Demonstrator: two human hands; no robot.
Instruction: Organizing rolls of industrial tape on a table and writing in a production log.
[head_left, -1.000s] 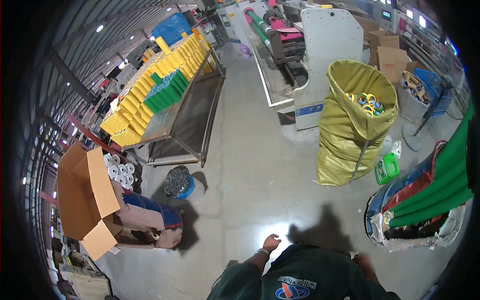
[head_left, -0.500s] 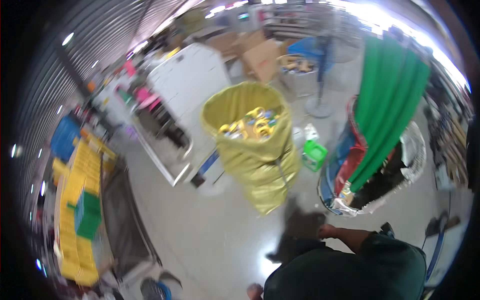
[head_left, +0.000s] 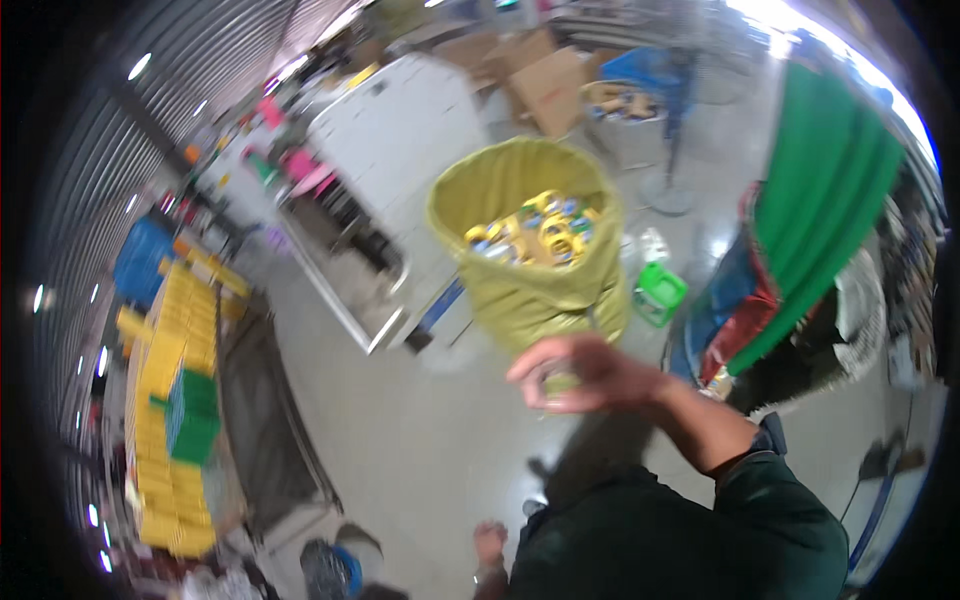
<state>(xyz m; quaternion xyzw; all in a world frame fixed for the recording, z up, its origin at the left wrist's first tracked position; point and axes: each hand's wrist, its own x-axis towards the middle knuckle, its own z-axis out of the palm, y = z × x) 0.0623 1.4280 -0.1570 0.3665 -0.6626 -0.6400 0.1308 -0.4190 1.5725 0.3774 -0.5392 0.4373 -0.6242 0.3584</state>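
Observation:
My right hand (head_left: 585, 375) is raised in the middle, in front of the lower part of a tall yellow sack (head_left: 525, 295). Its fingers curve round with a gap between thumb and fingertips, and nothing shows held there. A yellow patch inside the gap looks like the sack behind. Low beside my body hangs my left hand (head_left: 490, 540), small and blurred, so its fingers are hard to make out. The sack stands with its mouth spread wide. Inside lie many yellow ring-shaped pieces (head_left: 560, 235) mixed with smaller blue and white ones.
At right, green corrugated sheets (head_left: 825, 210) stand in a large open bag (head_left: 850, 340). A green jug (head_left: 660, 295) sits beside the sack. Left are stacked yellow bins (head_left: 175, 400) with a green bin (head_left: 193, 420). Behind stand a white panel (head_left: 400, 130), cardboard boxes (head_left: 555, 90) and a fan (head_left: 672, 150).
My right hand has risen from beside my body and reached forward and left, in front of the sack. My left hand shows more. The view has shifted, so the sack sits higher and further right.

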